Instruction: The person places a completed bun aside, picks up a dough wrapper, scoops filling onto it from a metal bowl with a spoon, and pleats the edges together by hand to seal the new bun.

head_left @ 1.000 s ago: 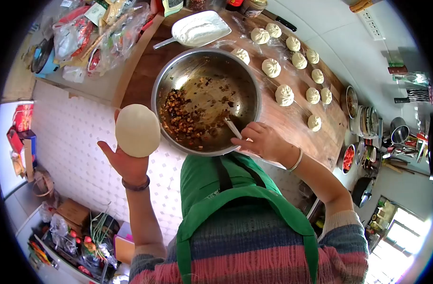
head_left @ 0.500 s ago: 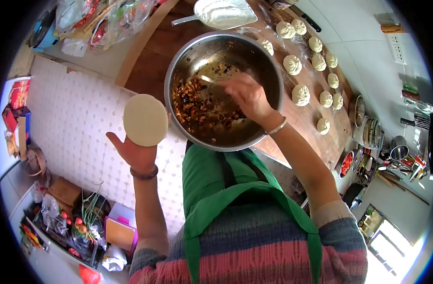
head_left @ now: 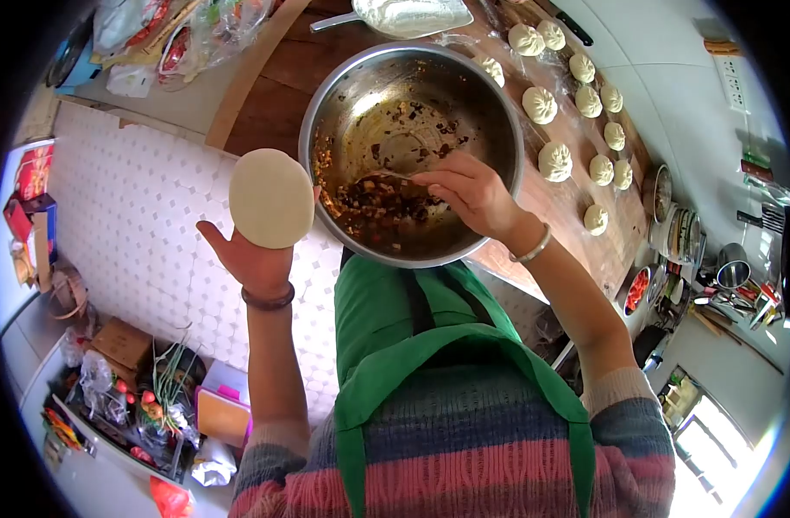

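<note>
A round, pale dough wrapper (head_left: 271, 198) lies across the palm of my left hand (head_left: 261, 264), whose thumb sticks out to the left. The wrapper covers most of that hand's fingers, beside the left rim of a large steel bowl (head_left: 498, 138). Over the bowl's right side, my right hand (head_left: 474, 197) is closed around the handle of a spoon (head_left: 401, 176). The spoon's front end is down in the dark chopped filling (head_left: 382, 211), largely hidden by it. Filling is heaped at the near left of the bowl, with scattered bits on the bottom.
Several pleated buns (head_left: 555, 161) sit on the floured wooden board (head_left: 541, 216) at the right. A metal scoop (head_left: 412, 15) of flour lies beyond the bowl. A knife (head_left: 572, 28) lies by the wall, and plastic bags (head_left: 218, 43) are at the far left.
My right hand has moved the spoon down toward the near side of the bowl and into the filling, which is now pushed together. My left hand has risen slightly with the wrapper.
</note>
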Motion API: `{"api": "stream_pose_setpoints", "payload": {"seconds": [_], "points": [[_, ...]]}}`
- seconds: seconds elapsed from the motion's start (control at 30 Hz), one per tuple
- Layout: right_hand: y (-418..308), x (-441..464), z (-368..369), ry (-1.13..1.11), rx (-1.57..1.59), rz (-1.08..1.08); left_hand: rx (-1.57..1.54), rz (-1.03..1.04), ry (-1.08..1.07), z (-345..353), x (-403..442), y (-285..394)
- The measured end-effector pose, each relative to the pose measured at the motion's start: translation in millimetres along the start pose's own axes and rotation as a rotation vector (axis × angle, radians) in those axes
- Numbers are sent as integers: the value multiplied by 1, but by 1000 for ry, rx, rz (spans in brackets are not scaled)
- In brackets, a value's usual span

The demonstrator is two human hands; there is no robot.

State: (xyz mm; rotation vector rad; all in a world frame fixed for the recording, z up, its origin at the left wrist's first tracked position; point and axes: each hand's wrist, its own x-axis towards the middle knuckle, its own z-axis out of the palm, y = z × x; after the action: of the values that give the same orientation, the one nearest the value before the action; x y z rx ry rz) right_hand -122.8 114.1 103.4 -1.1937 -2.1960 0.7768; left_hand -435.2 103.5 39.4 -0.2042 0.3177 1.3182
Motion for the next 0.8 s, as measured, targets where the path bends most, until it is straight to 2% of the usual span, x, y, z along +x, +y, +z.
{"api": "stream_pose_setpoints", "payload": {"seconds": [0.13,0.27,0.4,0.53,0.57,0.8], "points": [[0,-22,-9,284,-89,315,-39,-33,-51,4,-1,-2],[-9,-41,9,174,-17,517,59,23,30,3,-1,-3],[-10,-37,24,131,320,867,116,32,82,9,-3,-4],[7,-19,32,148,782,981,212,57,117,6,0,-4],[4,-16,34,212,858,989,224,59,135,7,-1,-5],[16,-18,40,310,1041,975,188,43,130,25,-7,6]]}}
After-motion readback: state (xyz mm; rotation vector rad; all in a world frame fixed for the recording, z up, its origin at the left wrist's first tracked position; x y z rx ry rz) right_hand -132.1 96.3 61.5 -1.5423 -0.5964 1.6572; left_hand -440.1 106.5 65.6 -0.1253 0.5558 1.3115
